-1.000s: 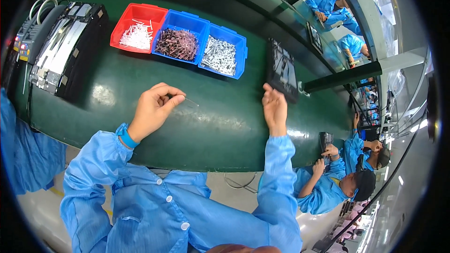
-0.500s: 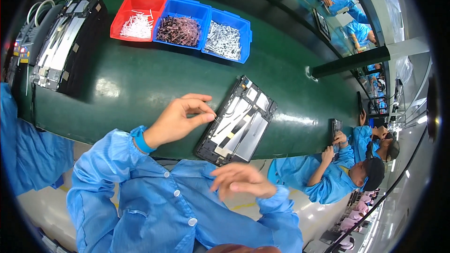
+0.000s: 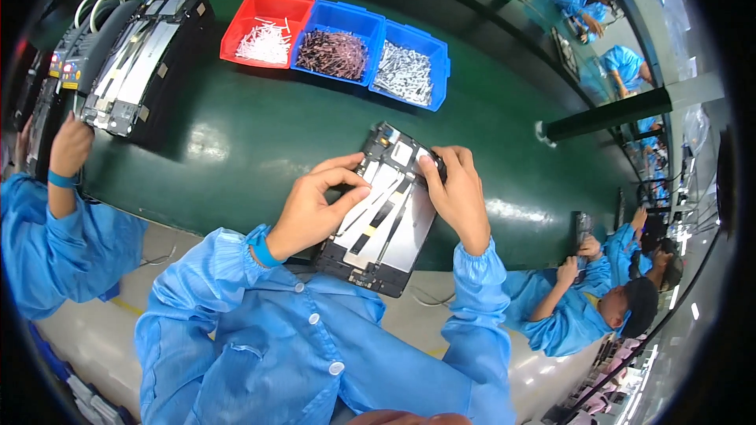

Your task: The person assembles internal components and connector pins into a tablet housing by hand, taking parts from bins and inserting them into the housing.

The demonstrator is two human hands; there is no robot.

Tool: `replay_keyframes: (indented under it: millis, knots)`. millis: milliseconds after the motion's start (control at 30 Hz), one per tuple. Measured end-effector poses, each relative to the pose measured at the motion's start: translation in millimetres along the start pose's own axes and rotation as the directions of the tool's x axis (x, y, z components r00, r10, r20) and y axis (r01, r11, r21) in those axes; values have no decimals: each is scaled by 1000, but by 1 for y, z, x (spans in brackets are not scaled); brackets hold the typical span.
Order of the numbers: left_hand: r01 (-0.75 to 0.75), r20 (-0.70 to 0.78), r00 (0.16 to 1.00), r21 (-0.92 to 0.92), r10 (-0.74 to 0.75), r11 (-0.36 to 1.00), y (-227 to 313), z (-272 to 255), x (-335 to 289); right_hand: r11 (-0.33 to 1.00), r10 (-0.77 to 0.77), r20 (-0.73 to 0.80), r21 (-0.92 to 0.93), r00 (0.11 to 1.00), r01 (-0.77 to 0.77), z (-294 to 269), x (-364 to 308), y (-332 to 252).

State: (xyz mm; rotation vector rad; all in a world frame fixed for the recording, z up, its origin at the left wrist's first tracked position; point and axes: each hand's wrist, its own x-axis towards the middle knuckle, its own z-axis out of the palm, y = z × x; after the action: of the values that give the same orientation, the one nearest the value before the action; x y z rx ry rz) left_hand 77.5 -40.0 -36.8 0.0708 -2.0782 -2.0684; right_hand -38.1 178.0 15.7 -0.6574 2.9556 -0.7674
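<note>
An opened tablet [image 3: 416, 228], its silver battery plates and flat ribbon cables exposed, lies tilted at the near edge of the bench in front of me. My right hand [image 3: 459, 195] grips its upper right edge, with the thumb on the inner face. At the left side, my left hand [image 3: 315, 203] has thumb and forefinger pinched together over the tablet's inside; whatever is between them is too small to make out. Another finger of that hand reaches the tablet's upper left edge.
Beyond the tablet stand a red bin [image 3: 236, 39] of white strips, a blue bin [image 3: 307, 20] of dark brownish pieces and another blue bin [image 3: 441, 71] of black-and-white pieces. More opened tablets [image 3: 130, 71] stand at left, near a co-worker's hand [image 3: 72, 145]. Co-workers sit at right.
My right hand has risen from in front of my chest and taken hold of the tablet. The tablet has turned slightly. A co-worker's hand has appeared at the left.
</note>
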Motion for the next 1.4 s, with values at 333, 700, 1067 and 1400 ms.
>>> replay_keyframes:
  millis: [333,700,1067,1400]
  knots:
    - [-15,-205,979,26,20,1000,-2,-12,-38,984,-119,139,-116,983,135,26,23,-44]
    - [-58,-223,973,13,60,998,17,-36,-20,802,-365,120,543,923,247,13,-7,-87]
    - [-193,-154,945,451,289,872,30,-41,-13,689,-407,-164,591,899,420,50,-13,-86]
    - [-214,-70,953,529,293,821,28,-53,-1,661,-382,-203,622,902,420,62,-2,-80]
